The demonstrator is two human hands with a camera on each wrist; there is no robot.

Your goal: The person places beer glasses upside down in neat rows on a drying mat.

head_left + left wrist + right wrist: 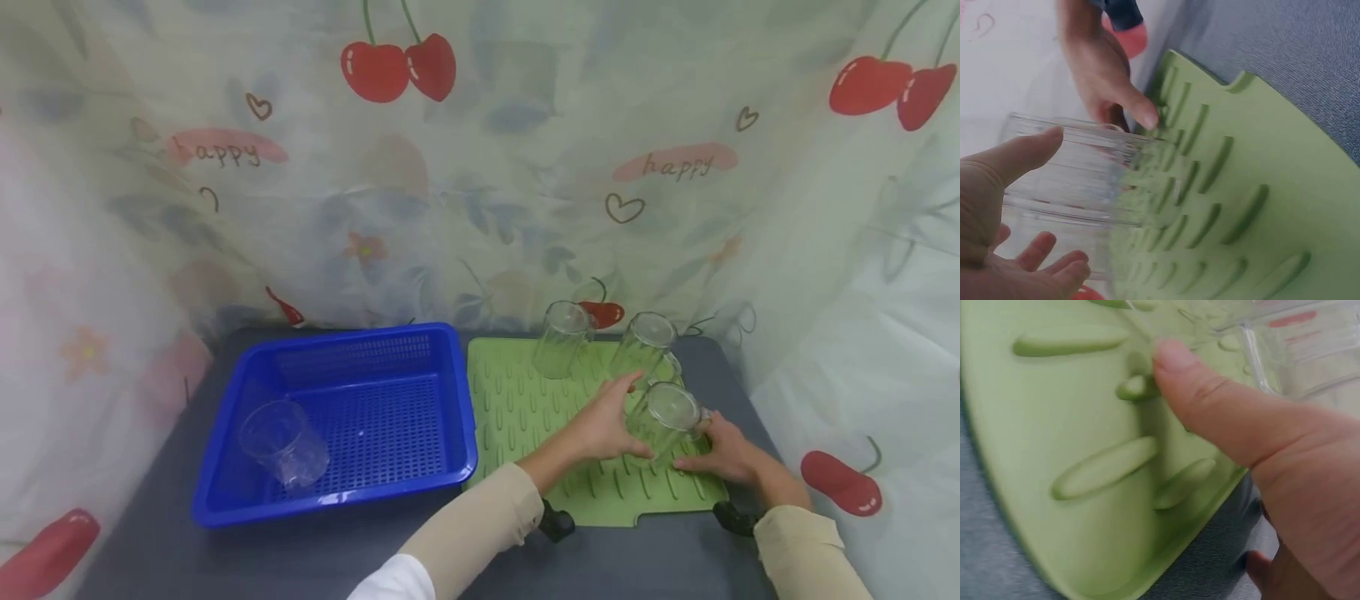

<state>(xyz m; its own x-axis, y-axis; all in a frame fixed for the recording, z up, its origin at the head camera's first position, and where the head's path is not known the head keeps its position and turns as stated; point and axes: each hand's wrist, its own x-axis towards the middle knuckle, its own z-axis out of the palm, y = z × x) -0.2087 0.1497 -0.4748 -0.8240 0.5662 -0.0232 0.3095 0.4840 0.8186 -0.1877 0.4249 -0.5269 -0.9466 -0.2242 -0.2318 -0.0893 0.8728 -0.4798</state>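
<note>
A clear glass mug stands, apparently upside down, on the green drying mat, between both hands. My left hand is at its left side, thumb and fingers spread around the glass; in the left wrist view the thumb overlaps the mug and the fingers are loosely bent. My right hand is beside the handle on the right. In the right wrist view its thumb extends straight over the mat, near the mug's rim; its other fingers are mostly hidden.
Two more glass mugs, one at back left and one at back right, stand on the mat behind. A blue plastic basket to the left contains another glass mug, tilted. A patterned curtain encloses the grey table.
</note>
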